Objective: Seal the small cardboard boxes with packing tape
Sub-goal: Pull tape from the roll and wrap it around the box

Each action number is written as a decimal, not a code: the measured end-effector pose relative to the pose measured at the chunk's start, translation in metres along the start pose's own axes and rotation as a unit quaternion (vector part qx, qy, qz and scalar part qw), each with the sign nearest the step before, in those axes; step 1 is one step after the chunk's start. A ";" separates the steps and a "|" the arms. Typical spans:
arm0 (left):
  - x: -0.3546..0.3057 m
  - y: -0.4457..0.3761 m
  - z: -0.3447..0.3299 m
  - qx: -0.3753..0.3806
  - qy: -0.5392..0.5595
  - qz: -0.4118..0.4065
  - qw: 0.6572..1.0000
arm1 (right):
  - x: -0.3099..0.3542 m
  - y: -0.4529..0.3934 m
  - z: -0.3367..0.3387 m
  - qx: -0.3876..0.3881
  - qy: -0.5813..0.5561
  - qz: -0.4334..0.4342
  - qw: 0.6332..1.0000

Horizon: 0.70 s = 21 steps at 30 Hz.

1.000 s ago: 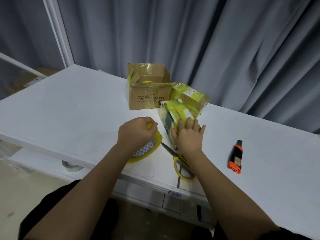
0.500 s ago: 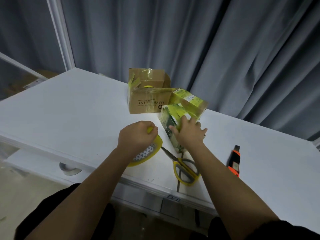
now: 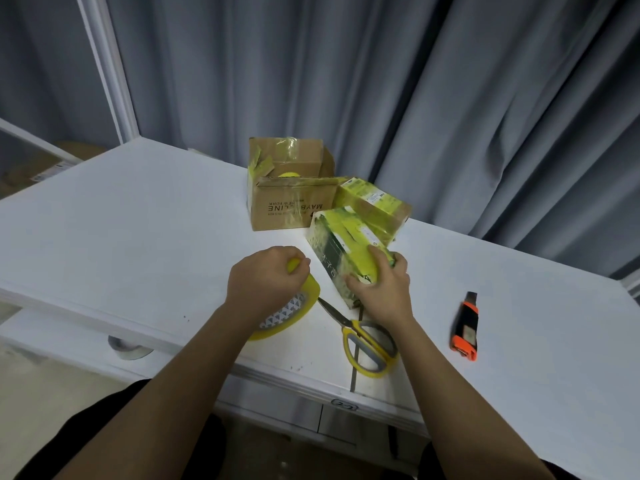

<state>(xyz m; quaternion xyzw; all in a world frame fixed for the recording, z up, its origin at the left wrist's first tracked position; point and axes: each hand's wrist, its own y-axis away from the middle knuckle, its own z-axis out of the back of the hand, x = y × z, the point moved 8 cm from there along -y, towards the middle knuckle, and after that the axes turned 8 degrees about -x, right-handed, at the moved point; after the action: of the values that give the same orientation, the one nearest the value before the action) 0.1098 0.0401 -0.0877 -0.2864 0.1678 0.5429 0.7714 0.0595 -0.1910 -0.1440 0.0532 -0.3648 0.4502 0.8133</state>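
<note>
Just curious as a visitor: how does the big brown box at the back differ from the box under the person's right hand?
The brown box stands open and untouched; the printed box is closed, tilted and held by the right hand. The brown one is plain cardboard; the other is green-patterned. Both carry yellow tape.

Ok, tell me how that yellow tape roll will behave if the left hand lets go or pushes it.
The tape roll is propped on edge under the left hand, so it will probably drop flat or roll. Its hollow ring looks light and stiff, so a push should slide it easily across the smooth white table.
</note>
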 end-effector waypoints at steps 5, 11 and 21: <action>0.003 0.000 0.000 0.000 0.008 0.004 1.000 | -0.003 -0.016 0.009 0.073 -0.024 0.031 0.997; 0.004 -0.002 0.001 0.001 0.016 -0.005 1.000 | -0.026 -0.018 0.046 0.231 0.121 0.056 0.964; 0.001 0.006 0.005 0.011 0.035 -0.040 0.999 | 0.075 0.058 -0.018 0.182 -0.101 -0.020 0.978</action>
<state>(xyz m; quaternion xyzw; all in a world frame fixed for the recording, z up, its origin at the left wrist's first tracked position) 0.1048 0.0458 -0.0857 -0.3026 0.1891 0.4995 0.7894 0.0492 -0.0972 -0.1232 0.2531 -0.3558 0.4850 0.7577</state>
